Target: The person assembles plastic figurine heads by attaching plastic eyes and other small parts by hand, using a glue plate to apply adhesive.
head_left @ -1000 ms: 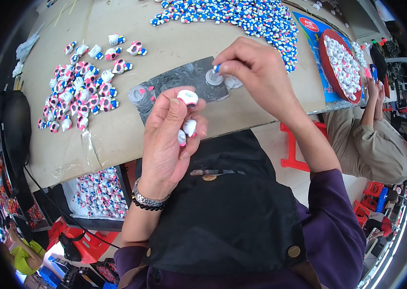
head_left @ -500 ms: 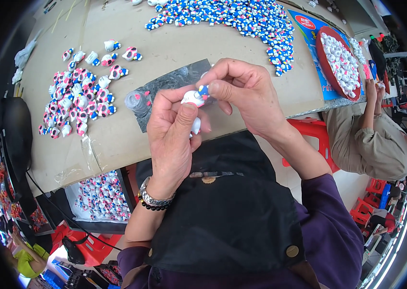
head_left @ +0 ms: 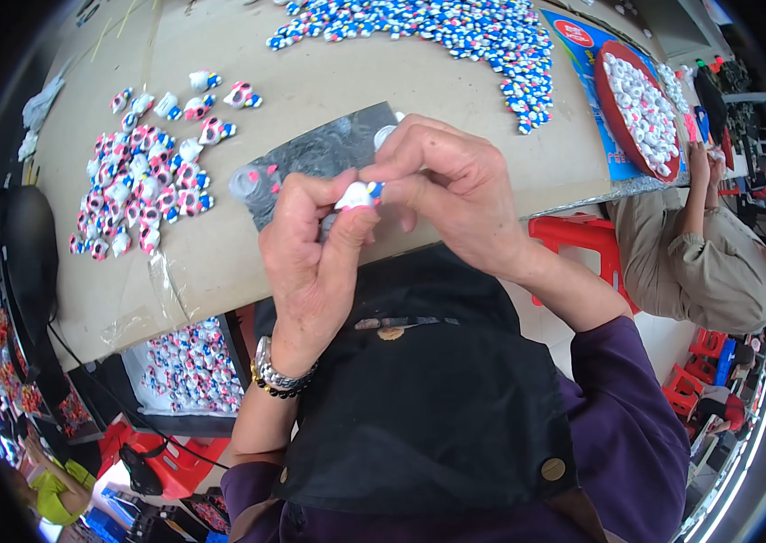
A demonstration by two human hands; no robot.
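Note:
A small toy figurine is held between my hands above the table edge. My left hand [head_left: 306, 253] is closed, thumb and fingers pinching its white head [head_left: 356, 196]. The fingers of my right hand [head_left: 460, 190] pinch the blue body [head_left: 375, 189], which touches the head. Parts of both pieces are hidden by my fingers. Just beyond lies a dark grey mat [head_left: 329, 145] with several small pink pieces [head_left: 272, 174] on it. At the mat's left end stands a small clear cup [head_left: 244, 184]. A pale round container [head_left: 385, 137] shows partly behind my right hand.
Several white, pink and blue figurines [head_left: 143, 181] are piled at left. Blue bodies [head_left: 455, 36] are heaped at the far side. A red bowl [head_left: 607, 100] of white heads stands at right, near a co-worker's sleeve [head_left: 709, 262]. Below the table's left edge sits a tray [head_left: 138, 385] of figurines.
Both hands have shifted slightly, the left a little to the left. The blue body now sits lower against the white head, which has turned between my fingers.

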